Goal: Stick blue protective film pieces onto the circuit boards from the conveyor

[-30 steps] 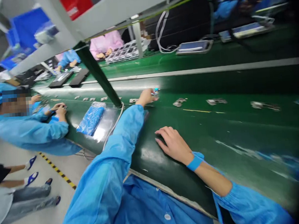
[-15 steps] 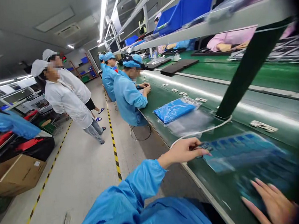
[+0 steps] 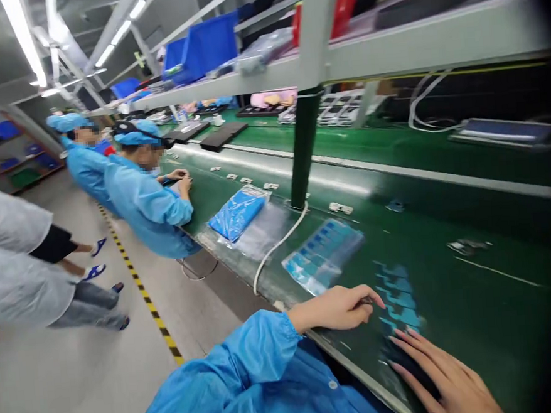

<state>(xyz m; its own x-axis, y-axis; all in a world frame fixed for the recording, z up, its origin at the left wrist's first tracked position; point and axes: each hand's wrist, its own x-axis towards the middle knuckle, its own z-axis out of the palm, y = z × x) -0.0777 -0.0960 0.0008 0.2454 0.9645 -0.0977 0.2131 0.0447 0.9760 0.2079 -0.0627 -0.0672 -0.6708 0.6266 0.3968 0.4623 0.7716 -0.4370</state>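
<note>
Fingers of left hand half-curled by blue film sheet, grip unclear; right hand spread. Blue pieces still on sheet; work looks unfinished.

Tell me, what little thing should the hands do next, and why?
Maybe the left hand could gently pinch the side edge of the blue-green strip. Its fingertips are right by that edge, though I can't tell if they touch, and the right hand's fingers lie over the near end, so they might steady it.
</note>
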